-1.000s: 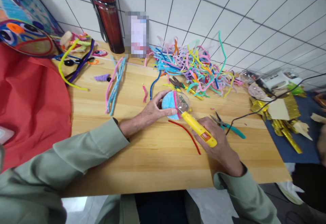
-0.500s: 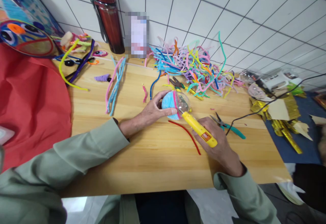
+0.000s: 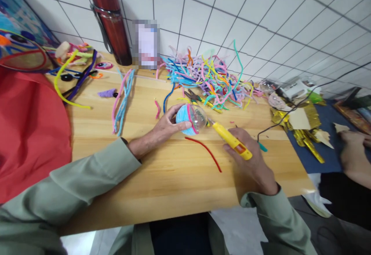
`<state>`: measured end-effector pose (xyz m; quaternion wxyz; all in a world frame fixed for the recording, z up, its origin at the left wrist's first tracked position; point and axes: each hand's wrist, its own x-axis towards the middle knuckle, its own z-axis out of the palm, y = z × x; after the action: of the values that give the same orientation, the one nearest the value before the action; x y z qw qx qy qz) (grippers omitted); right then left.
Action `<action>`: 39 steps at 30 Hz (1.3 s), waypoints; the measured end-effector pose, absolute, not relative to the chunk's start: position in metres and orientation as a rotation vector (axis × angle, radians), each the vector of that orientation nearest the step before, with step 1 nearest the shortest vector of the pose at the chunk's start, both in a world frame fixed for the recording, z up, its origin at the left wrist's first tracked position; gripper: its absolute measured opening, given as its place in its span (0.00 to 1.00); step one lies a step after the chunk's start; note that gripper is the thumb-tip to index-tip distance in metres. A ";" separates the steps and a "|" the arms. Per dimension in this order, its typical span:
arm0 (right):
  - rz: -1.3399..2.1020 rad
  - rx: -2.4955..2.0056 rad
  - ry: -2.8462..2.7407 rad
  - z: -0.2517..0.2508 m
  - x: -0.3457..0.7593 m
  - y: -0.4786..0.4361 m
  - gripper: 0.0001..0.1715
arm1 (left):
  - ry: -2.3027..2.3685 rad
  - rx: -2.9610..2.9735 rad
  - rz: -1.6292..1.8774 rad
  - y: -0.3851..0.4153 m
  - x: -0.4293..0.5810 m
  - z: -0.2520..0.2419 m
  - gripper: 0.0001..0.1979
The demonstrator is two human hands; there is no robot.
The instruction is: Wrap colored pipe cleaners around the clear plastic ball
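Observation:
My left hand (image 3: 166, 126) is closed around a clear plastic ball (image 3: 183, 120), its left half wrapped in light blue pipe cleaner with a pink ring at the middle. The bare clear half faces right. My right hand (image 3: 251, 160) grips a yellow glue gun (image 3: 230, 139), whose nozzle points at the clear half with a small gap between them. Below the ball, a red pipe cleaner (image 3: 206, 151) lies on the table. Teal-handled pliers (image 3: 262, 147) are mostly hidden behind my right hand.
Behind the ball lie other pliers (image 3: 193, 96) and a heap of coloured pipe cleaners (image 3: 208, 75). A red thermos (image 3: 111, 26) stands by the wall. Red cloth (image 3: 31, 131) covers the left side. A black cord (image 3: 285, 113) crosses at right, near gold foil (image 3: 308, 142) and another person's arm (image 3: 355, 154).
The glue gun has drawn back to the right, its nozzle leaving the ball. My right hand now covers more of the teal pliers. The whole view has shifted, and another person's arm shows at right.

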<state>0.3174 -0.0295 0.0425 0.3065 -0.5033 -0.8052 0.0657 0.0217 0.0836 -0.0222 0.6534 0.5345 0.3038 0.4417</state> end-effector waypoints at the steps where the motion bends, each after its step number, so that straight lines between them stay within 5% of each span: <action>1: 0.170 -1.403 -2.073 0.043 0.330 -0.031 0.08 | 0.692 1.220 1.002 0.083 0.021 -0.021 0.43; 13: 0.120 -2.029 -1.919 0.015 0.506 -0.016 0.25 | 0.744 1.241 0.996 0.081 0.022 -0.021 0.46; 20: 0.020 -2.073 -1.942 0.011 0.524 0.011 0.24 | 0.712 1.227 1.009 0.080 0.024 -0.018 0.47; 25: -0.195 -1.942 -1.911 0.024 0.469 -0.015 0.18 | 0.705 1.260 1.025 0.080 0.024 -0.020 0.44; 31: 0.072 -1.544 -2.139 0.019 0.311 -0.032 0.05 | 0.705 1.278 1.138 0.077 0.027 -0.025 0.43; 39: 0.376 -1.587 -2.175 0.003 0.254 -0.019 0.09 | 0.762 1.286 1.208 0.078 0.028 -0.022 0.43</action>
<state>0.2543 -0.0195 0.0035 0.2101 -0.5708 -0.7822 0.1353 0.0276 0.0775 -0.0216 0.5725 0.5486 0.3250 0.5154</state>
